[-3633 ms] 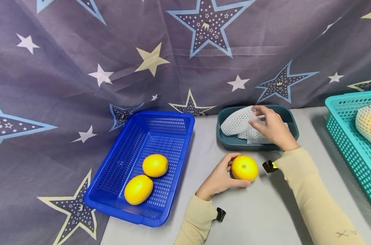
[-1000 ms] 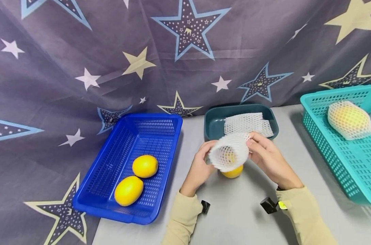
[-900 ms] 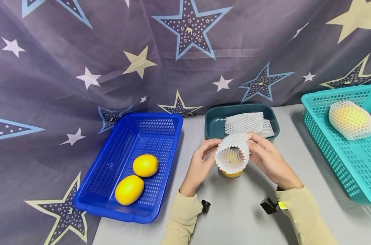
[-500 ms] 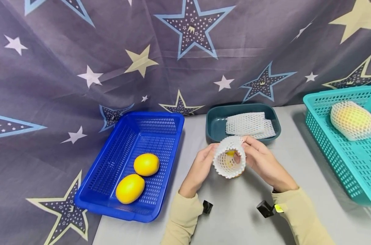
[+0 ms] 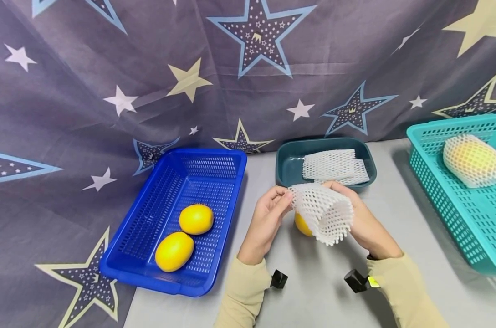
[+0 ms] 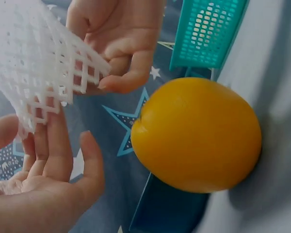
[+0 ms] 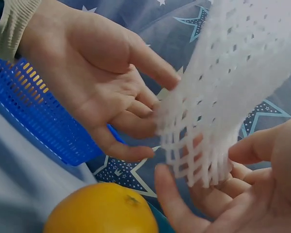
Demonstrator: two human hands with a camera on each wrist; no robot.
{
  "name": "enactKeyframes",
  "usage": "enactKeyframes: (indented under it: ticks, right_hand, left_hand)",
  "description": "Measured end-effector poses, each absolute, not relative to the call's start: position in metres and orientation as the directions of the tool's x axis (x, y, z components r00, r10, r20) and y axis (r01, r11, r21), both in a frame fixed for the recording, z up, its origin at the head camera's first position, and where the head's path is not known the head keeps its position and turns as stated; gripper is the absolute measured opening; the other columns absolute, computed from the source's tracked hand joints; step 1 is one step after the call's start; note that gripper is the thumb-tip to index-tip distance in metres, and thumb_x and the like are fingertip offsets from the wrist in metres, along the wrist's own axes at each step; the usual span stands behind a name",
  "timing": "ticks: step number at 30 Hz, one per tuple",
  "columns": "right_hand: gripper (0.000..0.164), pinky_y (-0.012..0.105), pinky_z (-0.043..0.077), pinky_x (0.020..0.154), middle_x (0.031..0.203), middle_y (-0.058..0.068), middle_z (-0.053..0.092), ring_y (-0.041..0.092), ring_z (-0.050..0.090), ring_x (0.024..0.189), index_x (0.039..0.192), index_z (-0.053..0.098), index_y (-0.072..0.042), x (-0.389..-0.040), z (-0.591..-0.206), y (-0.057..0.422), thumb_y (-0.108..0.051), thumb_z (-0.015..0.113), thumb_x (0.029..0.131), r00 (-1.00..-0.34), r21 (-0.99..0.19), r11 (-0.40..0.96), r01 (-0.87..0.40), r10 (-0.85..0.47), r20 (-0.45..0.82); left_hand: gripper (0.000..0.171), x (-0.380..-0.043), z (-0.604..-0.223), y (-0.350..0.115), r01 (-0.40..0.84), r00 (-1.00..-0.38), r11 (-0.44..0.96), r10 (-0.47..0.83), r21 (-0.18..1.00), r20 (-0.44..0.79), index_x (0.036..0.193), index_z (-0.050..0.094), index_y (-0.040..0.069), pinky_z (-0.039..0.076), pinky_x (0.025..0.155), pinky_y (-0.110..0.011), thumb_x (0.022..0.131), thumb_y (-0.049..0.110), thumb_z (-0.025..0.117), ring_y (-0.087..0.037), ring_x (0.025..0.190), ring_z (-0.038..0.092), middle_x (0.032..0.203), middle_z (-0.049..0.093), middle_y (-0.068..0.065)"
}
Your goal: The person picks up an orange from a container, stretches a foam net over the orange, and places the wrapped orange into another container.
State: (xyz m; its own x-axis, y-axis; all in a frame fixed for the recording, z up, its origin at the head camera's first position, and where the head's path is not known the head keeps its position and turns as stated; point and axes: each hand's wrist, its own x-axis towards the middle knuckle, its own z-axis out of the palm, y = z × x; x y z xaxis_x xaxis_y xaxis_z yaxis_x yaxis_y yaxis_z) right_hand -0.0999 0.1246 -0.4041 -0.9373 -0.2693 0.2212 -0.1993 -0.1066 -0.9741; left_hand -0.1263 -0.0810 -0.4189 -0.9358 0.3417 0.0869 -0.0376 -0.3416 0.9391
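My left hand (image 5: pixel 264 223) pinches one end of a white foam net sleeve (image 5: pixel 323 209) between thumb and fingers in the head view. My right hand (image 5: pixel 370 230) holds the sleeve from the far side, its fingertips mostly hidden by the mesh. The sleeve's wide mouth faces right and down. Below and partly behind it a round yellow-orange fruit (image 5: pixel 303 225) rests on the table, outside the sleeve. The left wrist view shows the fruit (image 6: pixel 199 136) whole, apart from both hands. In the right wrist view, both hands' fingers are at the sleeve's lower rim (image 7: pixel 194 160).
A blue basket (image 5: pixel 231 218) on the left holds two yellow fruits (image 5: pixel 175 251). Behind the hands, a dark green tray (image 5: pixel 288 164) contains flat foam nets (image 5: pixel 329 165). At right, a teal basket (image 5: pixel 444 200) holds a fruit in a net (image 5: pixel 473 160). A star-patterned cloth hangs behind.
My right hand has brought a net out of the tray; my left hand has left the fruit for the net. Within the last half second the net's mouth has swung from facing me to the right.
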Motion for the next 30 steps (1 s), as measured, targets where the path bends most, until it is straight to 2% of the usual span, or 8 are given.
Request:
enactKeyframes:
  ticks: [3,8,14,21,30]
  right_hand:
    - [0.013,0.02,0.05,0.084,0.11,-0.003,0.062,0.011,0.054,0.105,0.11,0.062,-0.008,-0.101,-0.402,0.126,-0.008,0.053,0.101,-0.959,-0.983,0.008,-0.183,-0.222,0.177]
    - [0.019,0.019,0.05,0.079,0.106,-0.002,0.064,0.008,0.055,0.098,0.111,0.061,-0.002,-0.103,-0.403,0.133,-0.014,0.049,0.104,-0.972,-0.984,0.102,-0.145,-0.202,0.122]
    - [0.03,0.021,0.054,0.073,0.095,-0.002,0.067,0.005,0.061,0.082,0.12,0.052,0.012,-0.105,-0.405,0.142,-0.014,0.046,0.105,-0.974,-0.992,0.113,-0.062,-0.225,0.036]
    - [0.033,0.023,0.056,0.073,0.093,-0.003,0.066,0.006,0.063,0.08,0.123,0.048,0.014,-0.108,-0.411,0.148,-0.014,0.045,0.106,-0.969,-0.99,0.139,0.01,-0.243,-0.044]
    - [0.028,0.027,0.058,0.073,0.095,0.007,0.067,0.007,0.065,0.078,0.12,0.046,0.015,-0.114,-0.424,0.15,-0.009,0.043,0.104,-0.954,-0.985,0.163,0.057,-0.282,-0.102]
  left_hand:
    - [0.006,-0.127,-0.42,-0.082,-0.065,-0.944,-0.334,0.326,0.94,0.051,0.101,0.057,0.007,0.052,0.076,-0.022,0.101,0.013,0.056,-0.008,0.081,0.06,0.094,0.066,0.002]
    - [0.01,-0.129,-0.424,-0.083,-0.122,-0.942,-0.314,0.336,0.941,-0.01,0.103,0.055,0.006,0.056,0.065,-0.024,0.102,0.015,0.056,-0.01,0.074,0.065,0.094,0.068,-0.002]
    - [0.01,-0.131,-0.431,-0.082,-0.171,-0.931,-0.272,0.359,0.947,-0.065,0.104,0.056,0.005,0.058,0.062,-0.028,0.102,0.015,0.055,-0.012,0.069,0.066,0.091,0.068,-0.004]
    - [0.015,-0.135,-0.442,-0.082,-0.212,-0.927,-0.23,0.356,0.95,-0.12,0.106,0.057,0.003,0.059,0.061,-0.028,0.101,0.017,0.057,-0.012,0.068,0.066,0.09,0.068,-0.004]
    - [0.017,-0.138,-0.456,-0.082,-0.262,-0.912,-0.186,0.369,0.947,-0.18,0.108,0.058,0.002,0.06,0.064,-0.03,0.101,0.017,0.056,-0.013,0.07,0.068,0.091,0.068,-0.005]
